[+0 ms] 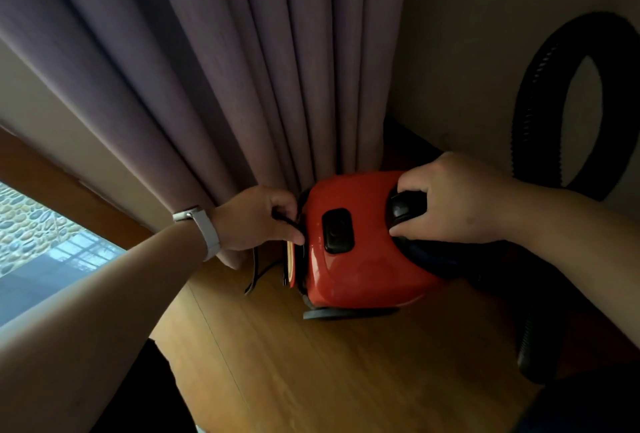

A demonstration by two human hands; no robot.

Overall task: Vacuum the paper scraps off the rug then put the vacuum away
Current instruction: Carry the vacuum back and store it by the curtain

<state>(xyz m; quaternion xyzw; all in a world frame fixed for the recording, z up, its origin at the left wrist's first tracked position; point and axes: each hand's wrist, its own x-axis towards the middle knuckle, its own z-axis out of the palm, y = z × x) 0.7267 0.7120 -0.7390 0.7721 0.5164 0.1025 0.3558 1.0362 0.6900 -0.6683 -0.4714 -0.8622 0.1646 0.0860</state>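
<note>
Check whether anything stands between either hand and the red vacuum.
Nothing visible does. The left hand pinches the black cord at the vacuum's end, and the right hand grips its black handle. The curtain hangs close behind the vacuum; whether they touch is unclear.

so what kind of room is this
Probably a corner of a room in a home: long purple curtains hang beside a window, the floor is wood, and a red vacuum with its black hose stands by the wall.
</note>
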